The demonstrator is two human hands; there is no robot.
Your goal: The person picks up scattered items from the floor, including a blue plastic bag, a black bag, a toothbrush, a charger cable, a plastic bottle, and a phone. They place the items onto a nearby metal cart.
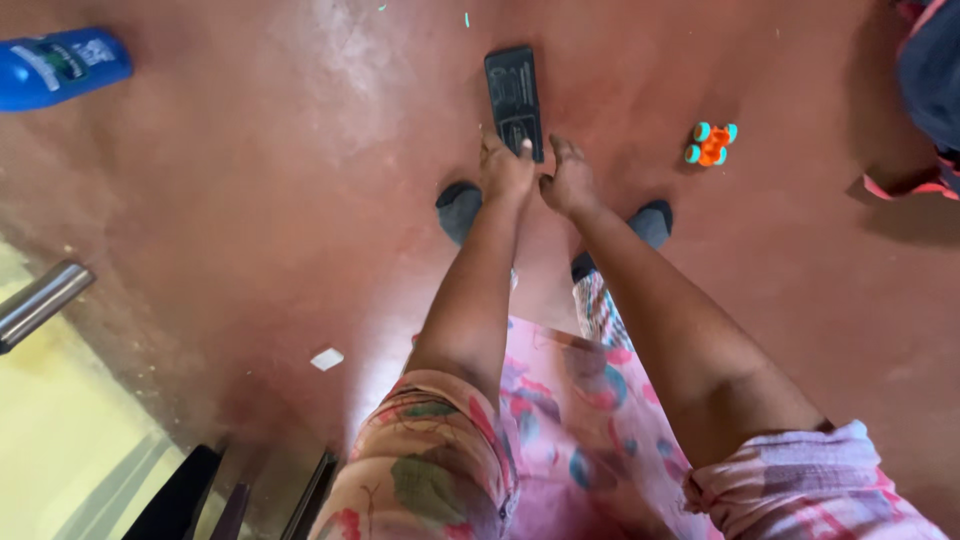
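While both hands (pixel 538 172) grip a black remote (pixel 514 98), red floor (pixel 250 200), orange toy (pixel 711 143)

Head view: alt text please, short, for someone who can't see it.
Seen from above, a standing person's left hand and right hand together hold a flat black rectangular device over a reddish-brown floor. An orange toy car with teal wheels lies to the right, a blue bottle at far left.

**Camera Arrangement: Single Head View**

One head-mounted camera looks steeply down along both outstretched arms to the red floor (pixel 250 200). The hands sit at mid-distance near frame centre; the feet lie just below them. No second view exists for overlap.
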